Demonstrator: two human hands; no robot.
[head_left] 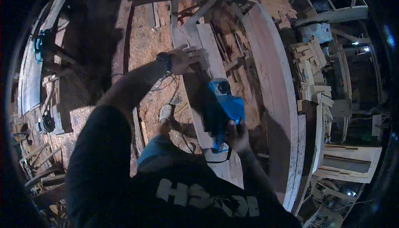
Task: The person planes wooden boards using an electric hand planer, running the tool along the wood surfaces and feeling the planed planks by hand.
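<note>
A blue electric hand planer [229, 104] with a black front knob rests on a long narrow wooden board [211, 47]. My right hand [238, 137] is closed round its rear handle, and a dark cord trails from that end. Ahead of the planer, my left hand [188, 59] lies on the wood with fingers stretched out and slightly apart. A dark watch [164, 60] is on the left wrist. Shadow hides part of the planer's left side and the board beneath it.
Wide timber planks [272, 61] run along the right, with stacked wood offcuts [309, 61] beyond them. Wood shavings [145, 49] cover the floor. A loose cable [176, 92] lies near my foot [166, 113]. Another teal power tool [38, 47] sits at far left.
</note>
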